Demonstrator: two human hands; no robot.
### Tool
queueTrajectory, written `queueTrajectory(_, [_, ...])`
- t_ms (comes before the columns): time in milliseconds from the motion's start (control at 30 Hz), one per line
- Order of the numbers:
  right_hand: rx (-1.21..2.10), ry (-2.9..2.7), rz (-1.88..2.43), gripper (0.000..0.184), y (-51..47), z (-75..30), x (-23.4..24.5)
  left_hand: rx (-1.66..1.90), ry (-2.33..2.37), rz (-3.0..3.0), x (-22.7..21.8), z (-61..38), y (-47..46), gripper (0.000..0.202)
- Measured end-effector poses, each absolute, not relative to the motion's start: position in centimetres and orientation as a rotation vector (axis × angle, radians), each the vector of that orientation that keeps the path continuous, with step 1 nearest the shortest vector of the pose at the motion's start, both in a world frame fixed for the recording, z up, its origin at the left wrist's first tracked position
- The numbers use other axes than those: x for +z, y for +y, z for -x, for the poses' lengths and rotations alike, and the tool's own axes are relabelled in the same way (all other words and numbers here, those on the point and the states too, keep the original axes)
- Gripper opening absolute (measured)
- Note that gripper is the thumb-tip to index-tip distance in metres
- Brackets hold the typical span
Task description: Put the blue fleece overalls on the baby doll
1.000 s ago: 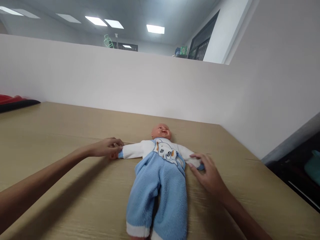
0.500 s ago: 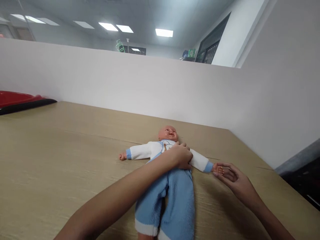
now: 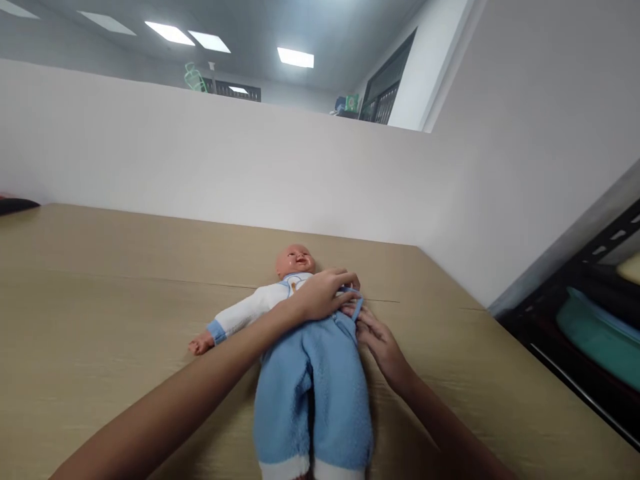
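**Doll on the table, both hands at one shoulder.** A baby doll (image 3: 295, 260) lies on its back toward the far side of the wooden table (image 3: 100, 280). Its head points at the white partition (image 3: 200, 160) as I work on it with both hands.

I have the left hand (image 3: 325, 297) laid across the doll's chest, its fingers (image 3: 345, 279) bent over the far shoulder. Whether that grip is clenched on cloth or only pressing down, I cannot tell from this view. My right hand (image 3: 380, 343) lies just beside the doll's flank. Its grip appears closed by the fingertips on the blue strap (image 3: 354, 303) that loops up at that shoulder.

The blue fleece romper (image 3: 315, 380) covers both legs down to the white cuffs at the bottom of the frame and reaches up to the chest. The one arm in view stretches out to the left of the picture in a white sleeve (image 3: 243, 312) with a blue cuff. Its small plastic hand (image 3: 200, 345) rests bare on the table. The doll's other arm is hidden beneath my hands, so I cannot say how it sits.

By my reading, the outfit is in place on the legs and the visible arm. The one unsettled spot is the shoulder under my fingers, where the strap stands up in a loop rather than lying flat.

A dark shelf (image 3: 545, 320) holding a teal tub (image 3: 600, 333) stands off to the right, beyond the table's edge.
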State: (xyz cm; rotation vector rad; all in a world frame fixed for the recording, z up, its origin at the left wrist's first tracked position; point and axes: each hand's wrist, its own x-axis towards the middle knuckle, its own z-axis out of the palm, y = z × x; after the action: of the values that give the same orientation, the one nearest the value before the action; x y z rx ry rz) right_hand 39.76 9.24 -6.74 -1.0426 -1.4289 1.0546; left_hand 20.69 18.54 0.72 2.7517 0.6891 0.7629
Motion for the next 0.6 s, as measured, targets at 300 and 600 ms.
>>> queueTrajectory(300, [1.325,-0.835,0.999,0.033,10.0,-39.6,-7.1,0.638,0.858,-2.553,-1.0,-22.1,20.3,0.019])
queueTrajectory(600, [1.183,-0.855,1.038,0.047,13.0,-39.0,-7.9,0.628,1.016,-2.375,-1.1,-22.3,21.5,0.024])
